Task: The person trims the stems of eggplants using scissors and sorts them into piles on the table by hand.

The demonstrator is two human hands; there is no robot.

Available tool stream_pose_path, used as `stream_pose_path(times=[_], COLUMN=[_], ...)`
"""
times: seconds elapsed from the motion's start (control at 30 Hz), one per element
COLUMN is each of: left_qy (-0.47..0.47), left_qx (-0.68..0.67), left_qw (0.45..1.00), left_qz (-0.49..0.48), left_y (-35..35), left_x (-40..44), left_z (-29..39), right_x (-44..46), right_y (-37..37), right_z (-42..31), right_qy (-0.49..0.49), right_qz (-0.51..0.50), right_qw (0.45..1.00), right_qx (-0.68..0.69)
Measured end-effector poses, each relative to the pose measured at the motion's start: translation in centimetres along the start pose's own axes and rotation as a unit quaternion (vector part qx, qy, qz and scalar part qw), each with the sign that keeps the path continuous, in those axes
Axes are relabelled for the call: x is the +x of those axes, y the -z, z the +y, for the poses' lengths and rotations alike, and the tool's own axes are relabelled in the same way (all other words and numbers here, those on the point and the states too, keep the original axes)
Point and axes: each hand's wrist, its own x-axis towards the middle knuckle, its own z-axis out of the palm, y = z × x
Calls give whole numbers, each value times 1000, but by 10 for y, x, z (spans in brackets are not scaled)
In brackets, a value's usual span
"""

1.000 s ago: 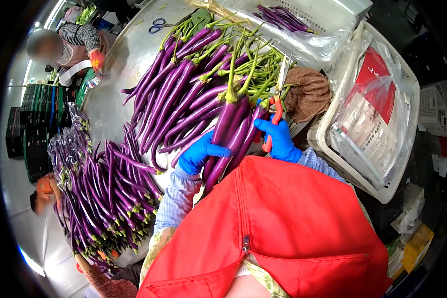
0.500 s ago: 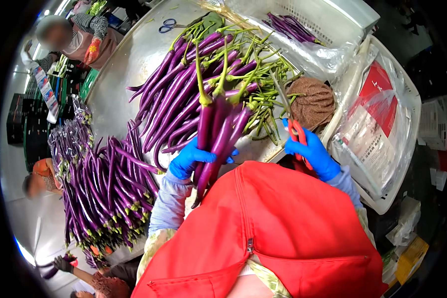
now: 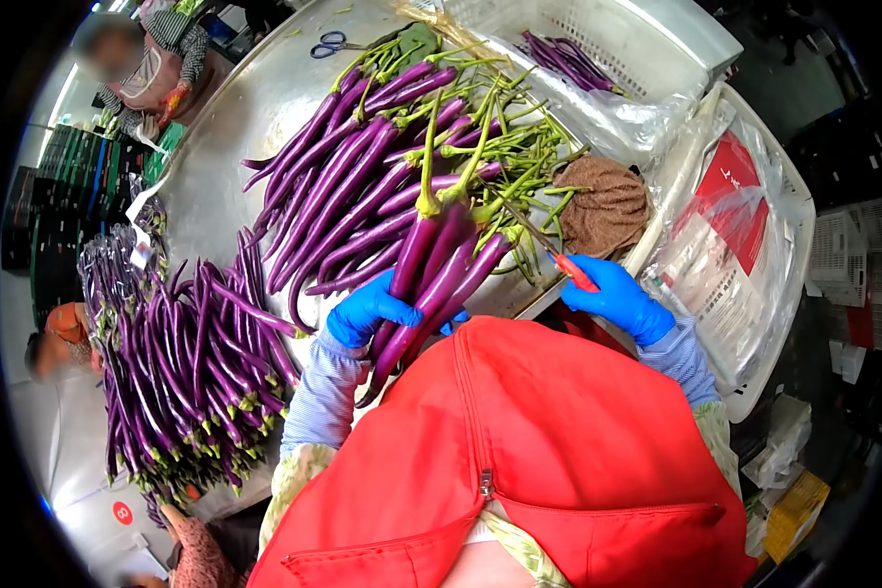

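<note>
In the head view, the left hand, in smooth blue glove, grips glossy, slender purple eggplants, the right hand closes round red-handled scissors below a crumpled brown cloth, and beyond both spreads a shiny metal desk, with stacked dark crates far left.

Bright, even light falls across the metal tabletop, its glare whitening the lower left, while darkness closes in on the right. Wide-angle distortion bends the scene inside a black rim; faces at left are blurred, the central eggplants fairly sharp.
</note>
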Motion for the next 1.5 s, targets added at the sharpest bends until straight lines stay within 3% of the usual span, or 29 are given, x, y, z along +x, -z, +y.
stream_pose_path(times=[0.1,0.4,0.6,0.9,1.0,1.1,1.2,1.3,1.4,1.5], left_qy=[3,-1,36,0,54,30,52,23,29,32], left_qx=[-3,-11,-20,-9,-11,3,24,3,17,22], left_qw=[1000,1000,999,999,998,999,997,1000,999,999], left_qz=[-4,-1,-17,-49,-40,-42,-51,2,-15,-28], left_y=[0,5,5,9,11,11,14,1,6,10], left_x=[1,1,6,12,13,15,18,16,21,23], left_z=[0,-5,-9,-18,-16,-18,-15,-12,-16,-18], right_x=[0,-13,-8,7,6,2,-1,-8,-5,-2], right_y=[5,23,31,27,29,29,35,30,28,29], right_z=[1,-6,-19,-16,-26,-27,-16,-18,-21,-35], right_qy=[23,-68,52,-10,-85,-76,-15,70,36,21], right_qz=[5,-14,-32,-59,-66,-39,-1,24,6,-11], right_qw=[1000,994,998,998,994,996,1000,997,993,992], right_qx=[-16,83,-10,10,11,40,-5,-14,-111,-125])
